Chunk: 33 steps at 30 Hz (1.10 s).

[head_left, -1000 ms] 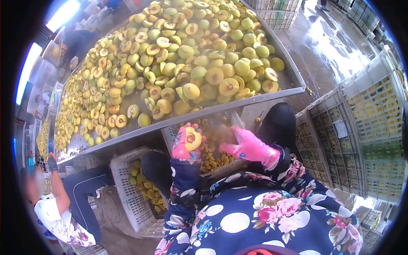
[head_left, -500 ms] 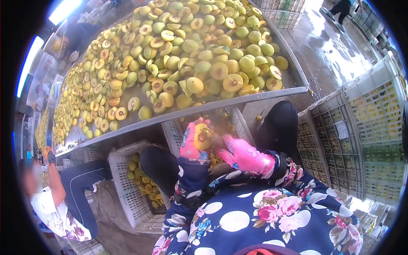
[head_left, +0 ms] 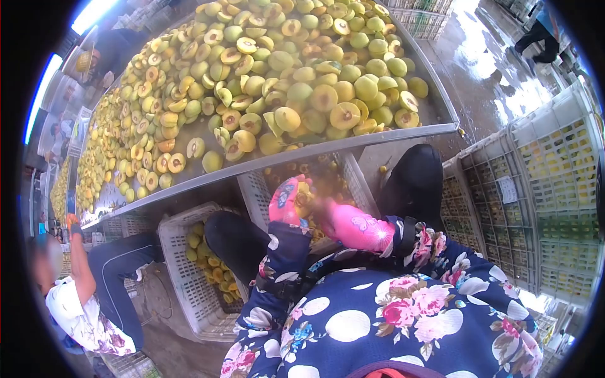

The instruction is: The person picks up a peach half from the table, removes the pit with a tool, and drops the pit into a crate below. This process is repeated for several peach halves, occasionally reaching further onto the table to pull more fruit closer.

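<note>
My left hand, in a pink patterned glove, curls around a yellow stone-fruit half above a white crate. Close beside it on the right is my right hand, also in a pink glove. Its fingers are bent in toward the fruit and smeared by motion; whatever they grip cannot be made out. More yellow fruit pieces lie in the crate below my hands, partly hidden by them. The crate stands between my knees, under the front edge of a metal table.
The metal table carries a heap of halved fruit. Another white crate with fruit halves stands left. Stacked fruit-filled crates rise at right. A co-worker sits left; another person is on the wet floor, back right.
Both hands have dropped slightly, and the fruit half sits lower and is more covered by the left hand. At the back right, the person has come further into view.
</note>
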Motion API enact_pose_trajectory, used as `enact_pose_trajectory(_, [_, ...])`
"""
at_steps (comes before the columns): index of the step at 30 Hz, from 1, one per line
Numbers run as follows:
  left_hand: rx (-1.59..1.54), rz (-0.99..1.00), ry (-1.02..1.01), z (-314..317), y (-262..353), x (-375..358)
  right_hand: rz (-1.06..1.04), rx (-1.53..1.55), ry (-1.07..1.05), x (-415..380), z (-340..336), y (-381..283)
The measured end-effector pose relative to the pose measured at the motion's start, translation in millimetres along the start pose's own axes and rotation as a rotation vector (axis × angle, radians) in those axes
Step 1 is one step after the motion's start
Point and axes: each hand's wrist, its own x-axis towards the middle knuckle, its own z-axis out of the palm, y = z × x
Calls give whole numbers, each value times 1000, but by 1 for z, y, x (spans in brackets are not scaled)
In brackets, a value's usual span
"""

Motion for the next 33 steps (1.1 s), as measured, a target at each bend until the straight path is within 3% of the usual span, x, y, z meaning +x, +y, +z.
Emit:
enact_pose_trajectory(2, [54, 63, 10, 9, 6, -2, -20, 149, 28, 3, 15, 15])
enact_pose_trajectory(4, [73, 74, 2, 11, 9, -3, -180, 213, 26, 8, 10, 10])
enact_pose_trajectory(6, [56, 44, -28, 8, 13, -1, -54, 434, -109, 10, -2, 1])
enact_pose_trajectory(8, [42, 69, -59, 7, 12, -3, 380, 806, -381, 2, -24, -21])
enact_pose_trajectory(12, [-12, 64, -114, 4, 6, -3, 450, 1015, -494, 0, -30, -25])
enact_pose_trajectory(15, [-142, -72, -205, -4, -3, 5, 429, 1221, -557, -4, -28, -22])
enact_pose_trajectory(18, [-323, -111, -88, 6, 3, 3, 331, 1220, -513, -6, -30, -21])
enact_pose_trajectory(21, [-143, 123, -141, -42, 40, 11, 324, 1105, -572, -8, -45, -19])
enact_pose_trajectory(22, [-69, 127, -97, -57, 71, 1, 542, 712, -514, 4, -37, -4])
enact_pose_trajectory(23, [6, 130, -53, -74, 104, -11, 422, 383, -491, 4, -24, 17])
enact_pose_trajectory(25, [422, 347, 353, -112, 143, -25, 155, -269, -413, -1, -3, 51])
enact_pose_trajectory(27, [1779, 451, 580, -133, 171, -30, 312, -38, -471, 4, -7, 33])
enact_pose_trajectory(28, [2017, 492, 621, -129, 180, -27, 390, 76, -496, 6, -9, 25])
enact_pose_trajectory(31, [1785, 682, 255, -93, 180, 22, 452, 145, -514, 12, -9, 23])
enact_pose_trajectory(33, [1752, 913, -161, -56, 172, 61, 449, 171, -487, 10, -10, 27])
